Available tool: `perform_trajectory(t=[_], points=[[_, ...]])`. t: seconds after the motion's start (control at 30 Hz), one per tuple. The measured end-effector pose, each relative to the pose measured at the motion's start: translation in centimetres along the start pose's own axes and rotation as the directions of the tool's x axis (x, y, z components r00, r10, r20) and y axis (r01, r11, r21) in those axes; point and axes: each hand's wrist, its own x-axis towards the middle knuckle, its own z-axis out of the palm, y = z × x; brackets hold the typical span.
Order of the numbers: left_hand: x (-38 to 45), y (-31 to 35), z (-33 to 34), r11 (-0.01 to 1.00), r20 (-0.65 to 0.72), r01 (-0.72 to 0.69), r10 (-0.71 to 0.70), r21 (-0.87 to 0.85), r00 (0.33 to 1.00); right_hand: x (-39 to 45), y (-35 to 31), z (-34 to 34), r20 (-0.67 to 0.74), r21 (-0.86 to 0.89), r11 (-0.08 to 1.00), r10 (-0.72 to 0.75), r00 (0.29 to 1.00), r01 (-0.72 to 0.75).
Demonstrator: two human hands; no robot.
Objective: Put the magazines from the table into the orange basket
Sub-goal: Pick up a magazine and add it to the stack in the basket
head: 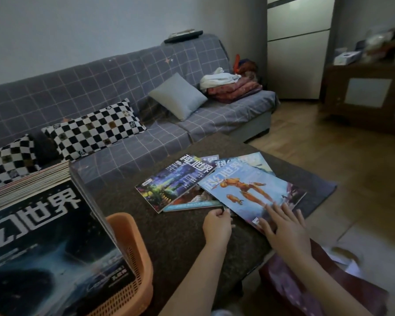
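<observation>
Both hands at the loose magazines point(214, 185) near the table's point(180, 236) right edge.

The left hand point(217, 226) pinches the blue-cover magazine's point(251, 192) near corner; the right hand point(285, 229) lies flat, fingers spread, on its near end. Its long axis runs from the near-right edge toward the sofa point(123, 110). The orange basket point(132, 258), stacked full, sits at the near-left corner.

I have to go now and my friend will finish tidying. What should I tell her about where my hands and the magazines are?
Left hand: pinching the near corner of the light blue magazine with the orange figure.
Right hand: lying flat and open on that cover's near edge.
Done: a tall stack of magazines already stands in the orange basket, at the left.
Left: the overlapping magazines on the table, among them the dark blue one and others partly hidden under these two. Move each to the basket.
</observation>
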Motion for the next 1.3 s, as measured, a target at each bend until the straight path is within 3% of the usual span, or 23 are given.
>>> perform_trajectory(t=[0.27,0.53,0.67,0.8,1.0,1.1,1.17,1.23,1.3], points=[[-1.6,-0.8,1.9,0.99,-0.036,0.02,-0.025,-0.139,0.999,-0.9,-0.1,0.6,-0.015,-0.113,0.993,-0.025,1.0,0.023],[-3.2,-0.1,1.1,0.982,0.036,0.11,-0.106,-0.153,0.994,-2.7,-1.5,-0.6,0.046,-0.034,0.999,0.002,0.999,0.0],[-4.5,-1.0,0.2,0.992,0.121,0.078,-0.066,-0.095,0.99,-5.0,-2.6,-1.1,0.056,-0.008,1.0,-0.024,0.998,0.024],[-6.4,-1.5,-1.5,0.995,0.078,0.025,-0.018,-0.095,0.997,-7.1,-4.1,-1.8,0.063,-0.016,0.999,-0.034,0.997,0.035],[-9.2,-1.7,-7.7,0.987,0.042,-0.155,0.156,-0.032,0.987,-8.1,-4.8,-2.3,0.208,0.127,0.99,0.035,0.977,-0.062],[-10.6,-1.4,-11.5,0.953,0.053,-0.299,0.296,0.052,0.954,-8.0,-6.2,-3.2,0.25,0.426,0.896,0.014,0.968,-0.123],[-11.7,-1.0,-14.0,0.924,0.061,-0.371,0.367,0.091,0.928,-7.9,-7.8,-4.1,0.301,0.676,0.71,-0.02,0.953,-0.198],[-12.6,-0.7,-16.6,0.91,0.04,-0.403,0.401,0.099,0.915,-7.9,-9.4,-4.8,0.33,0.78,0.577,-0.05,0.943,-0.242],[-13.4,-0.4,-19.1,0.902,-0.006,-0.424,0.426,0.08,0.905,-8.1,-11.1,-5.4,0.292,0.827,0.53,-0.116,0.949,-0.189]])
